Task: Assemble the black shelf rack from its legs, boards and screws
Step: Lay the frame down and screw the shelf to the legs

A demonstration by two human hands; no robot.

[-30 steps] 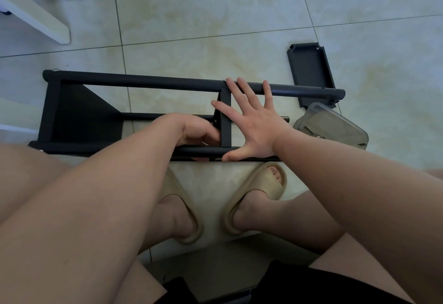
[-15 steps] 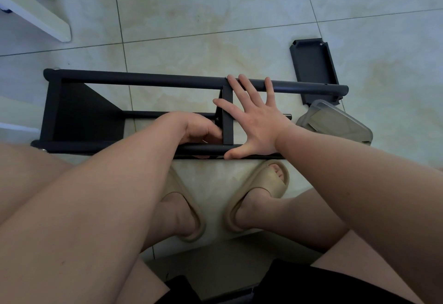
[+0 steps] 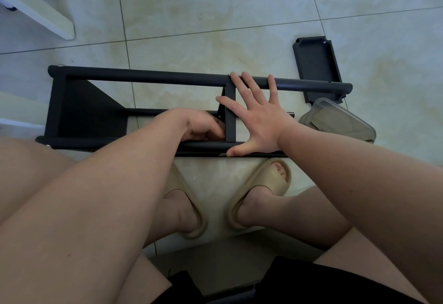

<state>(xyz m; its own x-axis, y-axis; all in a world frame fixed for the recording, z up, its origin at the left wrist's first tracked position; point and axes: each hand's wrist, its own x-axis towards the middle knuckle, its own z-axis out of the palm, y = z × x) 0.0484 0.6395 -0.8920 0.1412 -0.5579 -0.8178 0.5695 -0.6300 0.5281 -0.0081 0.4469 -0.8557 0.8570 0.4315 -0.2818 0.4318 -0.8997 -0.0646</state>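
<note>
The partly built black metal shelf rack [image 3: 57, 102] lies on its side on the pale glossy tiled floor [image 3: 215, 28], directly ahead of the seated person's feet. Its far round black leg tube [image 3: 155, 78] and near round black leg tube [image 3: 206, 146] run left to right. One flat black board [image 3: 81, 114] is fitted between them at the left end, and a second narrow black board [image 3: 230, 116] stands across them near the middle. The right hand [image 3: 259, 116] is spread flat, with its fingertips [image 3: 271, 83] on the far tube and its thumb on the near tube, just right of the middle board. The left hand [image 3: 201, 126] is curled against the left face of that board at the near tube; what it grips, if anything, cannot be told. A loose black board [image 3: 316, 68] lies beyond the rack's right end. A clear plastic lidded box [image 3: 335, 121] sits beside it. Beige slippers [image 3: 271, 179] are on both feet.
</note>
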